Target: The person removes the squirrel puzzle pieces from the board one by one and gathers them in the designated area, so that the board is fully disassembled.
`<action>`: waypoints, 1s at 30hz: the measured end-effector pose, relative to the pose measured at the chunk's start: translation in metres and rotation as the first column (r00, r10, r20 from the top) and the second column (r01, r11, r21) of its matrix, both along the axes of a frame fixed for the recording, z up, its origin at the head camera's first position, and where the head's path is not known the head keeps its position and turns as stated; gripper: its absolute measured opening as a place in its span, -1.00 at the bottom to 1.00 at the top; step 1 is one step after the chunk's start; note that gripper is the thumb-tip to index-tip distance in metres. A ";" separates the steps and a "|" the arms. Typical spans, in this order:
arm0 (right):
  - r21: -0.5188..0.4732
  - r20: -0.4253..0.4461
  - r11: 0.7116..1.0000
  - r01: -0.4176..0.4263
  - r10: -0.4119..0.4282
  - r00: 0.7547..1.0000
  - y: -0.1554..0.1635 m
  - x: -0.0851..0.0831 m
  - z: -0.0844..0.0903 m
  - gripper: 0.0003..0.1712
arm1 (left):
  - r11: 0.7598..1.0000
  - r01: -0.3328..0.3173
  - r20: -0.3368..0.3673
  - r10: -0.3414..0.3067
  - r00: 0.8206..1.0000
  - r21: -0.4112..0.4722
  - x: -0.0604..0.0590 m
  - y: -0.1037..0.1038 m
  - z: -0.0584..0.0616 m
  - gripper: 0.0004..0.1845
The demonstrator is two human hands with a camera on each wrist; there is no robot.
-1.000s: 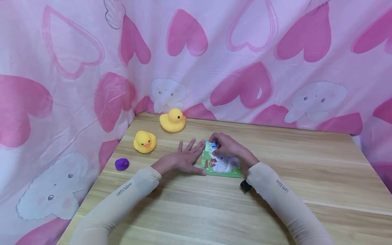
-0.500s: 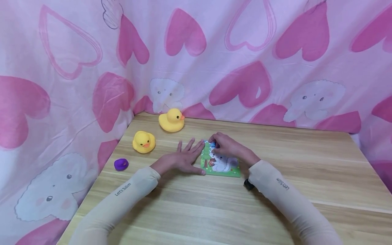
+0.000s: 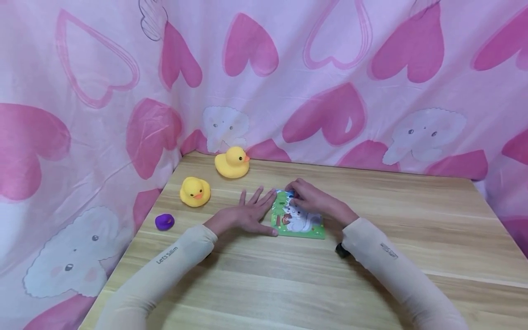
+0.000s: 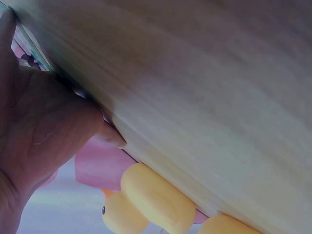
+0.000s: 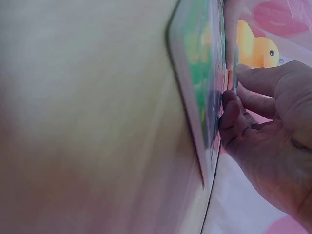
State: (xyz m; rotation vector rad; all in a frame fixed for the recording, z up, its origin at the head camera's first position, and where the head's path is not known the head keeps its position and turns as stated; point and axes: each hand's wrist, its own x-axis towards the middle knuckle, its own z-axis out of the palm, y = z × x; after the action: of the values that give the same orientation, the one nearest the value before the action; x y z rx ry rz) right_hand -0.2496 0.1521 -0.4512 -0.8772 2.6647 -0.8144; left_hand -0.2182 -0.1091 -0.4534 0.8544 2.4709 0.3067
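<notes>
A small picture puzzle board (image 3: 303,227) with a grey animal on green lies flat on the wooden table (image 3: 288,284). My left hand (image 3: 249,213) lies flat beside it, fingers spread and straight, their tips touching the board's left edge. My right hand (image 3: 311,199) reaches over the board, and its bent fingertips (image 3: 294,194) pinch a small blue puzzle piece at the far left corner. The right wrist view shows the board (image 5: 197,73) edge-on with those fingertips (image 5: 229,105) against its face. In the left wrist view my palm (image 4: 39,126) lies against the tabletop.
Two yellow rubber ducks (image 3: 232,162) (image 3: 195,191) stand at the table's far left, and a small purple lump (image 3: 164,222) lies near the left edge. A small black object (image 3: 341,250) shows under my right forearm. Pink heart-patterned cloth (image 3: 330,91) walls in the back and left.
My right forearm and wrist have shifted a little to the right, while the fingertips stay at the board's far left corner. The left hand has not moved.
</notes>
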 end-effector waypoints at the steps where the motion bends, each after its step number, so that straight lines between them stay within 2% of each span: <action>1: -0.004 0.005 1.000 0.004 -0.004 1.000 0.002 0.002 0.000 -0.59 | 1.000 0.000 -0.001 0.000 1.000 -0.003 0.000 0.000 0.000 0.32; 12: -0.076 0.017 0.991 0.106 -0.105 0.994 0.049 0.012 -0.003 -0.59 | 0.999 0.002 -0.008 -0.002 1.000 -0.039 0.002 0.001 0.003 0.30; 16: -0.059 0.006 0.988 0.140 -0.140 0.990 0.072 0.014 -0.003 -0.57 | 0.999 0.002 -0.011 -0.002 1.000 -0.036 0.003 0.001 0.004 0.30; 25: -0.018 0.092 0.969 0.246 -0.243 0.966 0.119 0.020 -0.002 -0.54 | 1.000 0.004 -0.002 -0.004 1.000 -0.022 0.004 0.001 0.004 0.31; 30: 0.010 0.091 0.963 0.270 -0.270 0.958 0.133 0.017 -0.005 -0.54 | 1.000 0.003 -0.004 -0.003 1.000 -0.023 0.004 0.001 0.004 0.32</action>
State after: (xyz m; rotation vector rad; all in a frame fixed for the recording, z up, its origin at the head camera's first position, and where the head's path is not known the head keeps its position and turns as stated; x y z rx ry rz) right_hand -0.2326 0.2855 -0.4560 -0.4667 2.7372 -0.8932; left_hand -0.2146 -0.1077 -0.4496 0.8500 2.4714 0.2757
